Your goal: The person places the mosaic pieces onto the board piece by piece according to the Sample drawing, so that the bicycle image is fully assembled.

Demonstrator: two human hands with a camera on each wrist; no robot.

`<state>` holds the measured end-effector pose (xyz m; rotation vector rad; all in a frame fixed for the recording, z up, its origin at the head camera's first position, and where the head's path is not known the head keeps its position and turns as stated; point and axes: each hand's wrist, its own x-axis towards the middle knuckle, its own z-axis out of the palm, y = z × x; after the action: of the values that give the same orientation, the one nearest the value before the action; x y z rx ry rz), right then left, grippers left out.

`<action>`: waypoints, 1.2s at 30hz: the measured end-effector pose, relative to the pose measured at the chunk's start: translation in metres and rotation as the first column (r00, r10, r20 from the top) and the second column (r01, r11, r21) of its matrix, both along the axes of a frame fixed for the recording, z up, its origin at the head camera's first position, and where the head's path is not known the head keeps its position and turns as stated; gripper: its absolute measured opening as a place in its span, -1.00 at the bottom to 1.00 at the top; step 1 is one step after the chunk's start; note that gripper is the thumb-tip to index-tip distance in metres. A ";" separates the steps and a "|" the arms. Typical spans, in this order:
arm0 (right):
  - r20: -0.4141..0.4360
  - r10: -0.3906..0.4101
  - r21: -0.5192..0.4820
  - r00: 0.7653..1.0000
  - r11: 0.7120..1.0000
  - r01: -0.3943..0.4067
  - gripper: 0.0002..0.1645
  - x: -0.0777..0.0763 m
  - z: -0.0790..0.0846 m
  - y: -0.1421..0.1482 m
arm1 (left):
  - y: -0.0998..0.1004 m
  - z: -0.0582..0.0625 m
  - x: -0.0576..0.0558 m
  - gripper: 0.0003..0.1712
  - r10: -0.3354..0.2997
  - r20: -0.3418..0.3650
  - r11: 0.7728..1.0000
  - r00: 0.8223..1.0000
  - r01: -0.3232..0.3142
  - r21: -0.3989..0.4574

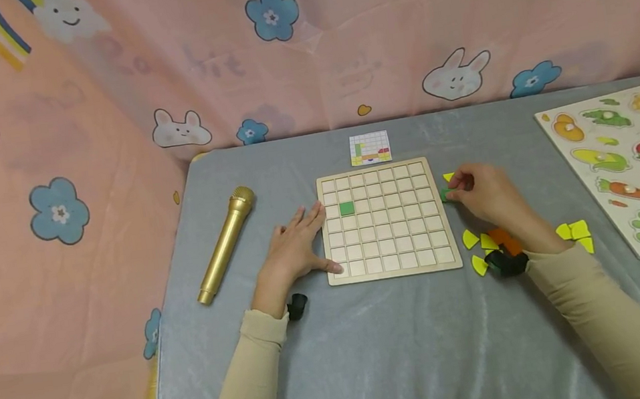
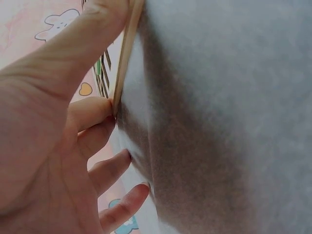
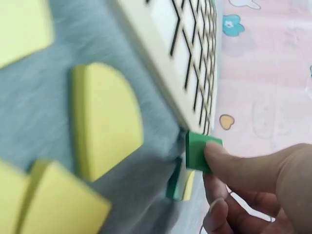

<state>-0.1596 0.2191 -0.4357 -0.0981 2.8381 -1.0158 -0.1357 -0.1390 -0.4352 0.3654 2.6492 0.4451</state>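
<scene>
Just right of the grid board [image 1: 396, 273], my right hand [image 1: 486, 194] pinched a green tile [image 3: 196, 153], the hold behind it partly hidden; it seemed light, stiff, best held by its faces. My left hand [image 1: 295, 244] spread along the board's left edge.

there's the pale wooden grid board [image 1: 386, 218], lying flat mid-frame in the head view, a green square tile [image 1: 347, 209] sitting in a cell towards its upper left! and right of centre, a thin second green tile [image 3: 196, 155], pinched in the right hand [image 1: 486, 194], beside the board's right edge.
</scene>
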 end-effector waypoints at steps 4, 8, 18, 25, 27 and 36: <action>-0.084 -0.015 -0.007 0.996 1.000 0.014 -0.83 -0.001 0.003 -0.008 | 0.000 0.000 -0.001 0.49 -0.001 0.004 1.000 1.000 0.001 0.000; -0.138 0.019 -0.040 0.990 0.999 -0.025 -0.87 -0.003 0.002 -0.020 | 0.001 0.000 -0.001 0.49 -0.003 0.009 1.000 1.000 0.003 -0.001; -0.059 0.125 -0.176 0.990 0.975 -0.134 -0.89 -0.012 -0.006 -0.073 | 0.000 0.001 -0.001 0.50 0.008 0.006 1.000 1.000 -0.008 -0.001; -0.030 0.167 -0.234 0.985 0.957 -0.169 -0.91 -0.011 -0.008 -0.115 | 0.001 0.000 -0.002 0.50 0.014 0.007 1.000 1.000 -0.014 -0.012; -0.028 0.184 -0.231 0.983 0.955 -0.185 -0.91 -0.011 -0.008 -0.125 | 0.001 -0.001 -0.002 0.50 0.015 0.005 1.000 1.000 -0.015 -0.014; -0.027 0.221 -0.147 0.975 0.964 -0.223 -0.91 -0.011 -0.014 -0.148 | 0.002 -0.001 -0.002 0.49 0.016 0.000 1.000 1.000 -0.016 -0.026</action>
<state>-0.1706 0.0710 -0.4493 -0.4271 2.6784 -1.1757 -0.1375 -0.1370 -0.4365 0.3364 2.6569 0.4157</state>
